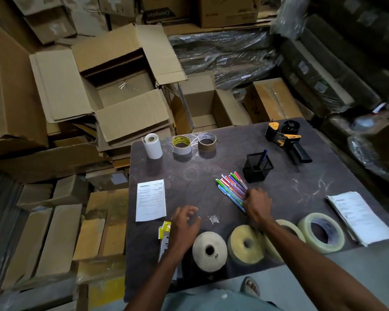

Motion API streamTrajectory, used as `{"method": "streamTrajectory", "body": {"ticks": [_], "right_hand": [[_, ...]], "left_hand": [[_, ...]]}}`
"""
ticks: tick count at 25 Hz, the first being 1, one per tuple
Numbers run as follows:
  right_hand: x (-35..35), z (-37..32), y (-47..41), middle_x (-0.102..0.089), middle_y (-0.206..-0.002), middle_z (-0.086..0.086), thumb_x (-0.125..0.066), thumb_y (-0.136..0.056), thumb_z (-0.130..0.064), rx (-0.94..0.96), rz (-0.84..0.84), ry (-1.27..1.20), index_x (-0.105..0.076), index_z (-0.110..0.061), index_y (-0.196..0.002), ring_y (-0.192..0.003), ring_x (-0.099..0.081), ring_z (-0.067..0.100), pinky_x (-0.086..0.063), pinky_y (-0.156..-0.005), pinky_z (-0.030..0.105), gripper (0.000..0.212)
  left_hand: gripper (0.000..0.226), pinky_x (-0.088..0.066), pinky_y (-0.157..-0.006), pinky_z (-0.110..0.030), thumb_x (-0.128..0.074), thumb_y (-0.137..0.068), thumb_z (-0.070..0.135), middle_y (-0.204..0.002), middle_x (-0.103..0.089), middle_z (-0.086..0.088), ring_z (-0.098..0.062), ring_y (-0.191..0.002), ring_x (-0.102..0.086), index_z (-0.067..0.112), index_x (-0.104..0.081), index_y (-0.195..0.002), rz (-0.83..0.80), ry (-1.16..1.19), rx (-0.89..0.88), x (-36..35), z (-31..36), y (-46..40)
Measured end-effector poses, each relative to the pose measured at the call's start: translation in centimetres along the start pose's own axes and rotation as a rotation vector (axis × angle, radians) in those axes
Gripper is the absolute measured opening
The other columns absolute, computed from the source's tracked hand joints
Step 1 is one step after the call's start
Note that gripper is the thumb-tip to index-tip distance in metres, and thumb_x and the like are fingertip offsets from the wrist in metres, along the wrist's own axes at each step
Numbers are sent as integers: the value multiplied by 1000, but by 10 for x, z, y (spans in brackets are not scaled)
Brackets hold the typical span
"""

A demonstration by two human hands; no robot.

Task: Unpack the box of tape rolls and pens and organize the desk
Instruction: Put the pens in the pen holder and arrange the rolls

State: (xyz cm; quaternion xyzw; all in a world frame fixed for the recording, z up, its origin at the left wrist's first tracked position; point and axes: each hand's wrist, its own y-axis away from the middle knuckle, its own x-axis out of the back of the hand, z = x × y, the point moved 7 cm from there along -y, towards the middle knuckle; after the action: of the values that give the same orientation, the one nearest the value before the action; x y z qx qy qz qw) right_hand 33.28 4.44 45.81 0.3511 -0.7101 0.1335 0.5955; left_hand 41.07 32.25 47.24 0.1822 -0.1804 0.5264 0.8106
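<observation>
Several coloured pens (230, 187) lie in a row on the dark desk (211, 167). My right hand (257, 204) rests on their near ends with its fingers curled over them. My left hand (185, 223) hovers over the desk, fingers loosely curled, holding nothing. A black mesh pen holder (257, 168) with one blue pen stands behind the pens. Large tape rolls lie along the front edge: a white roll (209, 250), a yellowish roll (246, 244), a masking roll (285, 232) and a clear roll (321, 232). At the back stand a white paper roll (152, 145), a printed tape roll (181, 144) and a brown tape roll (207, 142).
A black-and-yellow tape dispenser (288, 139) sits at the back right. A printed sheet (151, 199) lies at the left, a paper stack (359, 219) at the right, yellow packets (165, 230) by my left wrist. An open empty cardboard box (121, 86) stands beyond the desk among stacked cartons.
</observation>
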Motion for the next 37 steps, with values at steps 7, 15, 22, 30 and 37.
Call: {"method": "streamTrajectory", "body": {"ticks": [7,15,22,30,37], "right_hand": [[0,19,-14,-60,-118,11,-66,-84,-24,10,-10,-19,-69,-19,-102,-112,-54,33,-45,-90,39,19],[1,31,-33,-61,-110,15,-68,-75,-16,95,-54,-83,-58,-15,-100,-102,-57,35,-48,-83,38,28],[1,28,-46,-64,-103,20,-49,-78,-19,207,-51,-230,-55,-12,-104,-95,-58,40,-49,-81,42,27],[-11,7,-47,-65,-104,16,-64,-80,-38,257,-146,-313,-63,-12,-120,-102,-57,34,-43,-89,37,48],[-24,-4,-55,-61,-119,21,-62,-91,-45,172,-311,-340,-57,-12,-129,-116,-55,35,-46,-94,36,51]], "left_hand": [[25,-52,-70,-20,-66,-86,14,-93,-65,4,-12,-85,-63,32,-63,-104,-174,127,58,-36,24,-12],[26,-56,-66,-32,-66,-83,16,-87,-68,-4,-13,-74,-65,39,-63,-96,-141,199,66,-73,58,-30],[26,-52,-71,-34,-63,-83,9,-87,-69,-2,-18,-79,-64,30,-58,-98,-171,221,291,-121,60,-44],[28,-53,-67,-27,-42,-80,3,-89,-69,-3,-13,-75,-63,15,-62,-96,-113,435,538,-152,67,-52],[32,-52,-56,-27,-32,-81,-10,-64,-60,-1,-12,-58,-59,13,-45,-63,-50,577,698,-153,67,-51]]}}
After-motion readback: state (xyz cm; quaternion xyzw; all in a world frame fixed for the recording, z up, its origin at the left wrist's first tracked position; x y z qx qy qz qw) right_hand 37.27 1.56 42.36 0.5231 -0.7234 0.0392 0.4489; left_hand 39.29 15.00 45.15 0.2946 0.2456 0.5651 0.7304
